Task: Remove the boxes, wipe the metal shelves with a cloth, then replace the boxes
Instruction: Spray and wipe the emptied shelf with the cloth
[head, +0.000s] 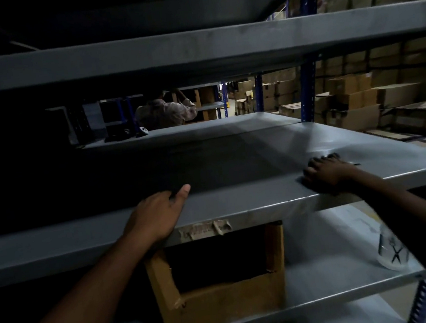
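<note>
Two hands (157, 215) (327, 173) on shelf (233, 164); one box (222, 301) below.

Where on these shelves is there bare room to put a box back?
The middle shelf is bare between the left hand on its front edge and the right hand near its right end, back to its far edge. On the lower shelf, an open cardboard box fills the centre; bare metal lies to its right, up to a plastic bag.

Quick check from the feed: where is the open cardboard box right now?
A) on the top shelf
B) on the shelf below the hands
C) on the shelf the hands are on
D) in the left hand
B: the open cardboard box sits on the lower shelf, beneath the shelf where the left hand and right hand rest.
</note>
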The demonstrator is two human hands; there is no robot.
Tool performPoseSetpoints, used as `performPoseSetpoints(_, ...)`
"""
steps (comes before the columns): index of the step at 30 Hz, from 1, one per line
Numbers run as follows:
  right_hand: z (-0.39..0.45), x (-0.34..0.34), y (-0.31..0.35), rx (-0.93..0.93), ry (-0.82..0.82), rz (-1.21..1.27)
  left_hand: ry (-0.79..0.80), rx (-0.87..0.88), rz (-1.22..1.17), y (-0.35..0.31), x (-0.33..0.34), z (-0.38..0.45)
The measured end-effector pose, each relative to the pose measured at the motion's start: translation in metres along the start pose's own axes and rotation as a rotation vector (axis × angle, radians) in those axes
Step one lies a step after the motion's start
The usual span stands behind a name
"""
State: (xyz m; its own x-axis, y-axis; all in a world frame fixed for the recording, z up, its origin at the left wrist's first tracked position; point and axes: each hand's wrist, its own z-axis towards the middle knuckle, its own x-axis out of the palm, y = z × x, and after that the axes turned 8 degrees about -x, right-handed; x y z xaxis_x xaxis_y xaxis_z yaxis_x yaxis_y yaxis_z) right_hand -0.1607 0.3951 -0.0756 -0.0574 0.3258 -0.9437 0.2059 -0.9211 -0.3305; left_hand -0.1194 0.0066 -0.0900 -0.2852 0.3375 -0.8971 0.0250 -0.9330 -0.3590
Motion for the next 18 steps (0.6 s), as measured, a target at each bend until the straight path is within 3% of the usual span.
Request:
performPoseSetpoints(10, 0.052, -0.063, 0.201, -0.160, -0.196, 0.204, 0.055, 0.051, 0.122, 0.069, -0.025, 0.007)
performPoseSetpoints(18, 0.077, -0.119, 0.346, -0.214, -0.143, 0.366, 0.002, 0.047, 0.200, 0.164, -0.056, 0.018)
